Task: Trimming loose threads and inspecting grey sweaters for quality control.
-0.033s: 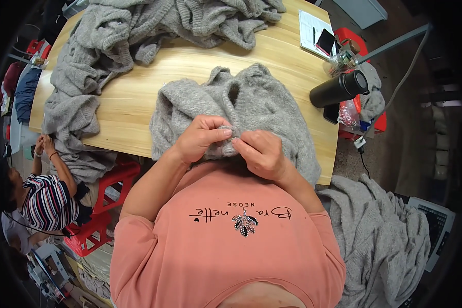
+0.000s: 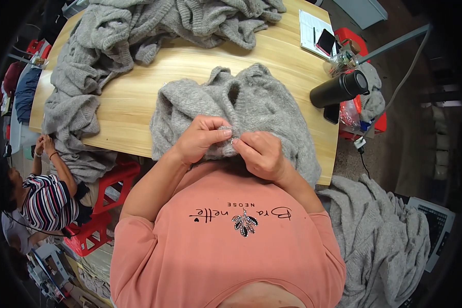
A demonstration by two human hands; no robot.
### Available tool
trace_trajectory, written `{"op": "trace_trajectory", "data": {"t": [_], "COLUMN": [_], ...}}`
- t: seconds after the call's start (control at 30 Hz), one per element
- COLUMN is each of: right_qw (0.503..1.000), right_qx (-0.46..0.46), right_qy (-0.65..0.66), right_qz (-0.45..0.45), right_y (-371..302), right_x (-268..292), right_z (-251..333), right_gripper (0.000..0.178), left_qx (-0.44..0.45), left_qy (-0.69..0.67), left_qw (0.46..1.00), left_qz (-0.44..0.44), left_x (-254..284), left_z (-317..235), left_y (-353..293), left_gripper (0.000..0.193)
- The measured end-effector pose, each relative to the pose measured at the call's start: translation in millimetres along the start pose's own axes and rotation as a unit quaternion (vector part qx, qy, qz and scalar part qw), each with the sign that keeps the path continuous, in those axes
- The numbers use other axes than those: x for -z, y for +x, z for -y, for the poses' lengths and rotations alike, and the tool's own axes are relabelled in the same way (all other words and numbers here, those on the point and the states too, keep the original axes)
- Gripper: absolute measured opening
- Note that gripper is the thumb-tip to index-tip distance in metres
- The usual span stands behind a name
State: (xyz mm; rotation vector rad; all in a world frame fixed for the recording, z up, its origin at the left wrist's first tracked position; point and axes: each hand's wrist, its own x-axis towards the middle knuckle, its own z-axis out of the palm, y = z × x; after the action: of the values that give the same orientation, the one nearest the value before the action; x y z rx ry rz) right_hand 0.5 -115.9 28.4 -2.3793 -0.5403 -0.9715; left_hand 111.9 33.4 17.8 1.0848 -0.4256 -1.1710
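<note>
A grey knitted garment [image 2: 280,110] lies bunched on the table in front of me, its near edge against my body. My left hand [image 2: 203,138] pinches a fold of the knit between thumb and fingers. Close beside it, my right hand [image 2: 262,154] also has thumb and forefinger pressed together on the same bit of knit. The fingertips of both hands nearly meet. Whether a small tool or thread sits between them is too small to tell.
More grey knitwear [image 2: 77,77] is heaped along the table's far and left sides. A black bottle [image 2: 336,90], a phone [image 2: 325,41] and a paper pad [image 2: 309,32] stand at the right. Another pile [image 2: 374,241] lies right of me. A co-worker [image 2: 49,203] sits at the left by red stools [image 2: 115,185].
</note>
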Motion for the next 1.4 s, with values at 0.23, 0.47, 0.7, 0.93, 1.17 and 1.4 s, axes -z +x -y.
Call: {"op": "trace_trajectory", "data": {"t": [0.23, 0.47, 0.7, 0.93, 1.17, 1.4], "right_qw": [0.999, 0.983, 0.910, 0.930, 0.946, 0.866], "right_qx": [-0.038, -0.119, -0.317, -0.333, -0.318, -0.394], "right_qy": [-0.002, 0.136, 0.243, 0.116, 0.045, 0.280], "right_qz": [-0.001, 0.037, 0.107, 0.102, 0.030, -0.126], "right_y": [-8, -2, -9, -16, -17, -4], "right_x": [-14, -11, -21, -42, -51, -5], "right_z": [-5, -8, -8, -3, -7, 6], "right_gripper": [0.016, 0.020, 0.013, 0.006, 0.010, 0.013], "left_qx": [-0.038, -0.114, -0.184, -0.308, -0.368, -0.365], "left_qy": [0.083, 0.261, 0.412, 0.555, 0.593, 0.499], "left_qw": [0.994, 0.946, 0.873, 0.742, 0.675, 0.744], "left_qz": [-0.064, -0.153, -0.184, -0.217, -0.242, -0.252], "left_x": [-5, -13, -11, -6, -13, -16], "left_z": [4, 13, 21, 32, 38, 21], "left_y": [-4, -15, -22, -16, -11, 8], "left_gripper": [0.009, 0.017, 0.020, 0.021, 0.023, 0.019]}}
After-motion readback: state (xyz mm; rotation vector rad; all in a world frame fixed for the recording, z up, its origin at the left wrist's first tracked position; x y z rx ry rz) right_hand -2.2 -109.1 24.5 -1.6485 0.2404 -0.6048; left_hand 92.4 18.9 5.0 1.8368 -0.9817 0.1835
